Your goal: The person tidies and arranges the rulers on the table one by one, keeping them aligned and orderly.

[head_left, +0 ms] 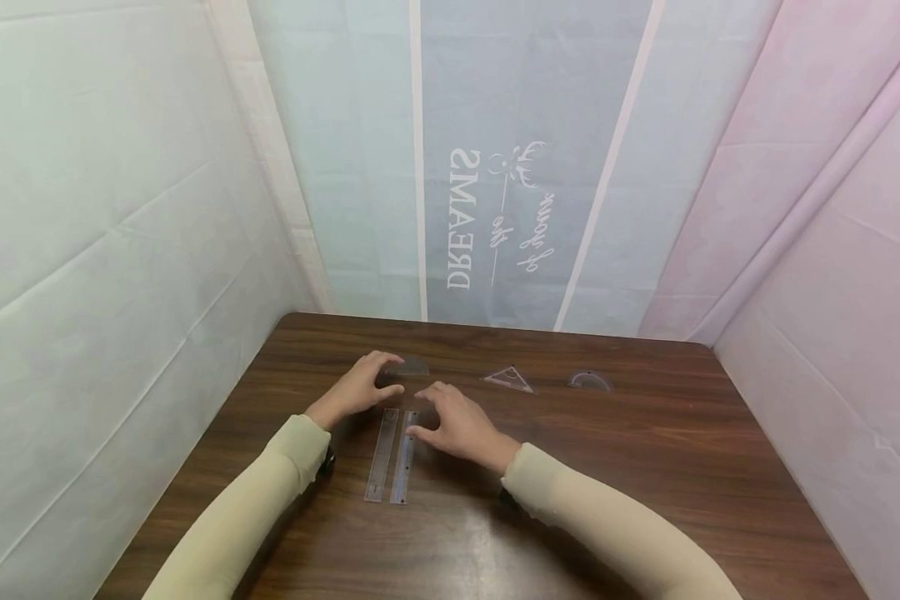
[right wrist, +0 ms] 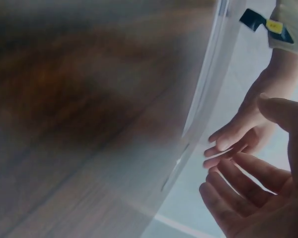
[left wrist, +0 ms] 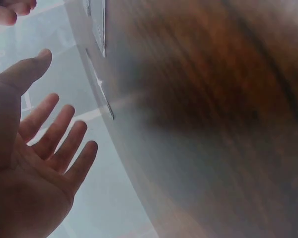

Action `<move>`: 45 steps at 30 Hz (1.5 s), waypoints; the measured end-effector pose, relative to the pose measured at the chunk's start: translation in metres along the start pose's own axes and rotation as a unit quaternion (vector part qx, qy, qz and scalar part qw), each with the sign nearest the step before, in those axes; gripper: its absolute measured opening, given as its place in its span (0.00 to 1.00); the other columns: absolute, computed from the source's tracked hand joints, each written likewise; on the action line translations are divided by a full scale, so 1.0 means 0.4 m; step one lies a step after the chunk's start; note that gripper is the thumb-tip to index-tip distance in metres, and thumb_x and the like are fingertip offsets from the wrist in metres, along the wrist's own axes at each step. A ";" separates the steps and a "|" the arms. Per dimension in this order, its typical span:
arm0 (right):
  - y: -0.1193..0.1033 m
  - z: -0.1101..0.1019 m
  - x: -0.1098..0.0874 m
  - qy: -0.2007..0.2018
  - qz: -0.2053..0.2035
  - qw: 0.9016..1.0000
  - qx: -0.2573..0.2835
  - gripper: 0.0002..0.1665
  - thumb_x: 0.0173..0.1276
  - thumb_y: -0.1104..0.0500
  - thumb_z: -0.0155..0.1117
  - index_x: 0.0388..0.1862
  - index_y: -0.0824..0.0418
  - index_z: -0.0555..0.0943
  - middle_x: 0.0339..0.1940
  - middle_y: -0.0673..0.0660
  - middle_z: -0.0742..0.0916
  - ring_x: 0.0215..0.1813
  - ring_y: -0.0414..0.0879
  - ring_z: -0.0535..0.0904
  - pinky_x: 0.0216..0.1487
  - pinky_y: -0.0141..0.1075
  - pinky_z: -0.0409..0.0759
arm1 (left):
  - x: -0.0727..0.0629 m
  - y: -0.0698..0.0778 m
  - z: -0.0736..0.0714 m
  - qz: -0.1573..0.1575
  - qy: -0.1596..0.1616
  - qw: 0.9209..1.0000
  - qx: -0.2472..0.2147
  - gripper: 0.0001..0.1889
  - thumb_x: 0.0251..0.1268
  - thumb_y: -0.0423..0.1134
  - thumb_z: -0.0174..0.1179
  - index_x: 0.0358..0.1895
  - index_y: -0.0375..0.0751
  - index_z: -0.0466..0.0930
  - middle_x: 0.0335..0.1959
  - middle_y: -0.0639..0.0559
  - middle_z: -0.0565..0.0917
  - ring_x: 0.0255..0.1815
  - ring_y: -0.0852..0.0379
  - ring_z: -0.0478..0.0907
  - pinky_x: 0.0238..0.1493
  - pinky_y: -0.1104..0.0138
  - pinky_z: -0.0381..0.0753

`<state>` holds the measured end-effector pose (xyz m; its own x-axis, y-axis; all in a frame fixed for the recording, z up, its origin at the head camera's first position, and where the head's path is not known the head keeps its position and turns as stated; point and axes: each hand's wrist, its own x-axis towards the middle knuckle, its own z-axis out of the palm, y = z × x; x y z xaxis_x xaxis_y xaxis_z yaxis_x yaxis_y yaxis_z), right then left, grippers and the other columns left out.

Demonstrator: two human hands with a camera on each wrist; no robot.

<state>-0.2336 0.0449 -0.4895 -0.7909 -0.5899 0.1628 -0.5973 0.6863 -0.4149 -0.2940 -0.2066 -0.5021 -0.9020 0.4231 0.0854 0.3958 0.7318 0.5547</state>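
Observation:
Two clear straight rulers lie side by side on the table: a left ruler (head_left: pixel 381 457) and a right ruler (head_left: pixel 402 460) with bluish markings. My left hand (head_left: pixel 356 387) hovers above their far ends, fingers spread and holding nothing; the left wrist view shows its open palm (left wrist: pixel 35 168). Partly behind its fingertips lies a flat clear piece (head_left: pixel 416 367) whose kind I cannot tell. To the right of the rulers, my right hand (head_left: pixel 461 425) is raised with loosely bent fingers and nothing in it. The right wrist view shows both hands, the right hand (right wrist: pixel 253 198) nearer, apart from each other.
Farther back on the brown wooden table (head_left: pixel 645 467) lie a clear triangular set square (head_left: pixel 527 386) and, to its right, a clear semicircular protractor (head_left: pixel 589 381). Pale cloth walls (head_left: pixel 120 250) enclose the table at the left, back and right.

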 end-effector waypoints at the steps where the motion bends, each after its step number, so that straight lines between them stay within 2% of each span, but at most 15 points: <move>1: 0.006 -0.001 0.007 -0.002 0.002 1.000 0.002 0.39 0.73 0.39 0.74 0.72 0.62 0.81 0.63 0.59 0.85 0.65 0.53 0.82 0.61 0.50 0.85 | 0.005 -0.002 -0.002 -0.005 0.002 1.000 -0.002 0.31 0.76 0.46 0.70 0.75 0.38 0.73 0.73 0.38 0.74 0.73 0.36 0.71 0.71 0.39 0.74; 7: 0.048 -0.006 0.049 -0.007 0.020 1.000 0.005 0.42 0.73 0.38 0.74 0.75 0.62 0.78 0.67 0.58 0.82 0.69 0.54 0.79 0.64 0.51 0.84 | 0.033 -0.014 -0.009 -0.020 0.007 1.000 -0.008 0.32 0.76 0.45 0.70 0.76 0.36 0.71 0.75 0.36 0.72 0.76 0.35 0.67 0.75 0.39 0.70; 17: 0.100 -0.006 0.124 -0.023 0.038 0.999 0.014 0.43 0.73 0.38 0.74 0.76 0.62 0.76 0.70 0.59 0.80 0.72 0.56 0.77 0.66 0.52 0.82 | 0.068 -0.029 -0.011 -0.044 -0.019 0.999 0.009 0.36 0.76 0.46 0.70 0.79 0.33 0.68 0.78 0.34 0.68 0.80 0.34 0.63 0.78 0.40 0.65; 24: 0.117 -0.013 0.174 -0.035 0.051 0.998 0.009 0.44 0.73 0.40 0.75 0.77 0.64 0.74 0.73 0.59 0.79 0.75 0.55 0.74 0.71 0.51 0.78 | 0.102 -0.030 -0.004 -0.025 -0.038 0.999 0.019 0.36 0.76 0.43 0.70 0.78 0.29 0.68 0.78 0.31 0.71 0.80 0.33 0.65 0.79 0.41 0.65; 31: 0.122 -0.011 0.202 -0.051 0.064 0.996 0.035 0.44 0.74 0.43 0.76 0.77 0.66 0.73 0.74 0.62 0.78 0.76 0.57 0.74 0.74 0.52 0.76 | 0.116 -0.029 -0.007 -0.045 -0.056 0.997 0.030 0.36 0.75 0.44 0.71 0.78 0.30 0.68 0.78 0.32 0.71 0.80 0.34 0.66 0.79 0.43 0.65; 37: 0.148 0.011 0.229 -0.053 0.075 0.995 0.032 0.41 0.74 0.44 0.75 0.75 0.66 0.75 0.71 0.61 0.80 0.74 0.56 0.76 0.75 0.49 0.75 | 0.128 -0.038 -0.012 -0.045 -0.057 0.996 0.042 0.34 0.74 0.44 0.72 0.76 0.31 0.72 0.76 0.34 0.74 0.79 0.36 0.69 0.79 0.45 0.67; 45: 0.167 0.024 0.254 -0.069 0.084 0.993 0.047 0.41 0.75 0.46 0.75 0.76 0.68 0.74 0.73 0.63 0.78 0.76 0.57 0.73 0.77 0.49 0.73 | 0.137 -0.047 -0.013 -0.051 -0.059 0.995 0.064 0.31 0.73 0.44 0.73 0.73 0.33 0.76 0.75 0.37 0.76 0.78 0.38 0.70 0.78 0.45 0.68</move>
<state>-0.3524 0.0267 -0.5093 -0.8483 -0.5281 -0.0376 -0.4388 0.7409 -0.5084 -0.3519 -0.1999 -0.5034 -0.9149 0.3980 -0.0672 0.3296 0.8328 0.4448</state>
